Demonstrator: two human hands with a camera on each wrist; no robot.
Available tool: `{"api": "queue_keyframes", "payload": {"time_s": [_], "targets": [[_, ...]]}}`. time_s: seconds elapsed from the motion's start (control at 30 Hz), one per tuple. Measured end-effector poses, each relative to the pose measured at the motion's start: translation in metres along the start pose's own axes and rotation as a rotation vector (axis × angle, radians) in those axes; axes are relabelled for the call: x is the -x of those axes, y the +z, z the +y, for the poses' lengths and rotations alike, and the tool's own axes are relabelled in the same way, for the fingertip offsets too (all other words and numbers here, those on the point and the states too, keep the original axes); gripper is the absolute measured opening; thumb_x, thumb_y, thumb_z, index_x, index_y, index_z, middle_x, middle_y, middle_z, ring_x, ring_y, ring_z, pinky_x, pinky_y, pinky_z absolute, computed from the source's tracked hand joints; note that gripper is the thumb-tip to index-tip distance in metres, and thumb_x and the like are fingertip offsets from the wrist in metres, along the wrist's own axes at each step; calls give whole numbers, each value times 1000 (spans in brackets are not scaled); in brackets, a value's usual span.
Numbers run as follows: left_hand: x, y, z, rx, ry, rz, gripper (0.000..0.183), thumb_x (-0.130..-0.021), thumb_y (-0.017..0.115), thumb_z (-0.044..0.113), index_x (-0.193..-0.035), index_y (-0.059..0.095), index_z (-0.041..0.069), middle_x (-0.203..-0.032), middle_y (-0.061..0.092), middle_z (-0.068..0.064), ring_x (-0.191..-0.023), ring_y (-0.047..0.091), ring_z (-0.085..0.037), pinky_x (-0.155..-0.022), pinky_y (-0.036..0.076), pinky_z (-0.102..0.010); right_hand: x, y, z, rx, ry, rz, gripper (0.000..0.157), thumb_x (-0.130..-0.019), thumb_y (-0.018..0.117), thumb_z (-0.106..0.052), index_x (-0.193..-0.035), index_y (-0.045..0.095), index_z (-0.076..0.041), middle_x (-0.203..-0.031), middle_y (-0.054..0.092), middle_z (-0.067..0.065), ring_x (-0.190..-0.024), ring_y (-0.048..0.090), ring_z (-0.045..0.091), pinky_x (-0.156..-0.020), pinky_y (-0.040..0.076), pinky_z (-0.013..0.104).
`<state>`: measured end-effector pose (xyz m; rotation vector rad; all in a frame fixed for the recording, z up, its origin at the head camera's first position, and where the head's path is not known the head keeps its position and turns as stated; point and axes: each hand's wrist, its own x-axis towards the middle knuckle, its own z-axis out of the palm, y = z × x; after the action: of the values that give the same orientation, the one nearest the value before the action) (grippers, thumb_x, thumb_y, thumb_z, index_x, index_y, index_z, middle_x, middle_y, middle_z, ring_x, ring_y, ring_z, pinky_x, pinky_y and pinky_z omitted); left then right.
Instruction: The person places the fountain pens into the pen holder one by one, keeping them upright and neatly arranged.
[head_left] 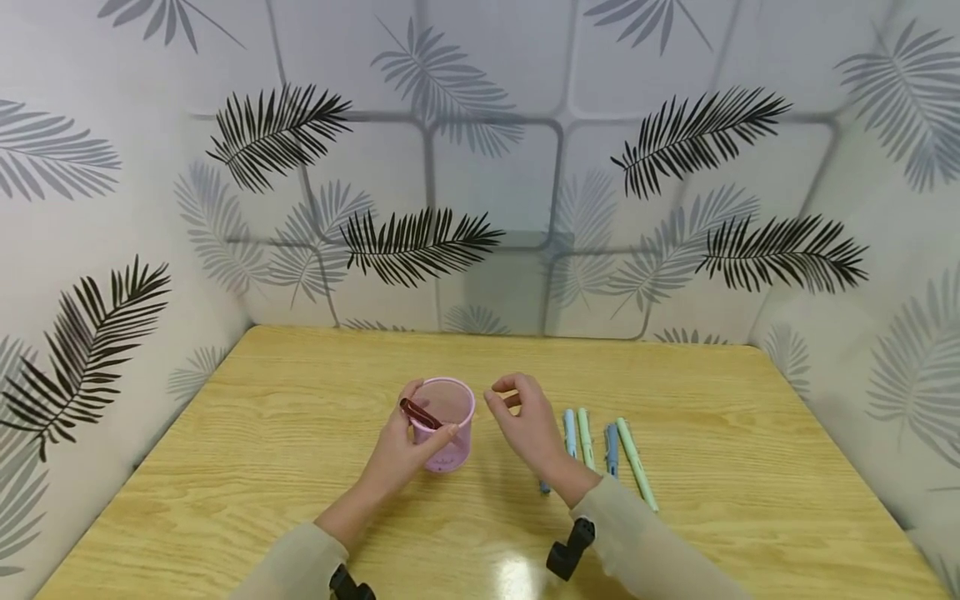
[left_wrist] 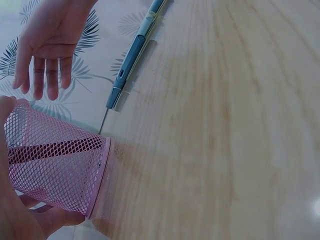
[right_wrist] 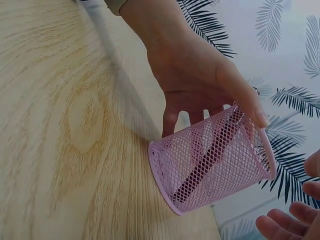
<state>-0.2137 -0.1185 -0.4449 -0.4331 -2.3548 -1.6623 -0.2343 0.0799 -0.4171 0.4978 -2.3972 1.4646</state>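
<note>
My left hand [head_left: 399, 450] grips a pink mesh pen holder [head_left: 453, 450], with fingers and thumb on either side of it. The holder stands upright on the table, its mouth facing up. Inside leans a dark red pen [head_left: 420, 413], one end poking past the rim; its lower length shows through the mesh [right_wrist: 210, 160] in the right wrist view. Just right of the holder, apart from it, hovers my right hand [head_left: 531, 425] with loosely bent fingers and nothing in them. In the left wrist view the right hand's fingers [left_wrist: 52, 75] hang relaxed above the holder's rim.
Right of my right hand, several pens lie on the wooden table [head_left: 315, 392]: a light blue pen [head_left: 570, 432], a light green pen [head_left: 586, 440], a blue pen [head_left: 612, 452] and another green pen [head_left: 637, 463]. A dark blue pen end [head_left: 544, 487] shows beside the right wrist. Leaf-patterned walls enclose the table.
</note>
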Motion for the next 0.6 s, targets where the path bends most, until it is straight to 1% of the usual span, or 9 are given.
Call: {"api": "queue_keyframes", "payload": {"time_s": [0.1,0.17,0.27,0.33,0.47,0.53,0.6], "targets": [[2,-2,14,14,-5,-2,79,-81,72,13,-143,25,1,-128,47,-24,-115,48,-37,-96,37,-51,1,-3,2,5,14,-1,17,-92,59,-22,-101,58,-7,-102,55,7,-85,57,24,-64,48,30],[4,-3,23,20,-20,-10,79,-81,72,12,-143,24,-1,-129,46,-25,-116,47,-37,-96,36,-51,2,-6,2,5,35,-2,17,-92,59,-23,-101,58,-8,-102,55,6,-85,56,23,-64,48,31],[4,-4,24,36,-45,-15,80,-81,72,11,-143,23,0,-130,45,-25,-117,46,-37,-98,36,-50,3,-10,2,15,60,-2,17,-93,58,-24,-102,59,-10,-102,56,4,-85,56,23,-65,48,32],[3,-4,21,56,-49,-11,81,-81,73,12,-144,24,1,-131,44,-27,-118,45,-39,-98,34,-51,4,-12,3,15,67,-8,16,-93,58,-24,-102,59,-10,-102,55,3,-85,55,22,-65,47,32],[1,-2,4,66,-63,-2,82,-80,74,18,-145,25,8,-134,42,-26,-121,42,-40,-99,33,-52,6,-17,7,26,47,-13,16,-94,57,-22,-103,59,-8,-102,56,5,-86,55,23,-65,48,33],[-1,-1,-5,67,-83,1,83,-79,75,22,-145,25,12,-136,42,-24,-121,42,-38,-99,34,-51,7,-20,9,27,49,-15,16,-94,57,-21,-103,59,-8,-103,56,5,-86,55,24,-63,48,32],[-1,0,-10,72,-102,4,83,-78,75,24,-145,26,15,-136,42,-22,-119,44,-37,-96,36,-51,8,-23,10,21,58,-22,16,-94,57,-21,-104,58,-8,-104,55,6,-86,55,24,-63,48,31]]}}
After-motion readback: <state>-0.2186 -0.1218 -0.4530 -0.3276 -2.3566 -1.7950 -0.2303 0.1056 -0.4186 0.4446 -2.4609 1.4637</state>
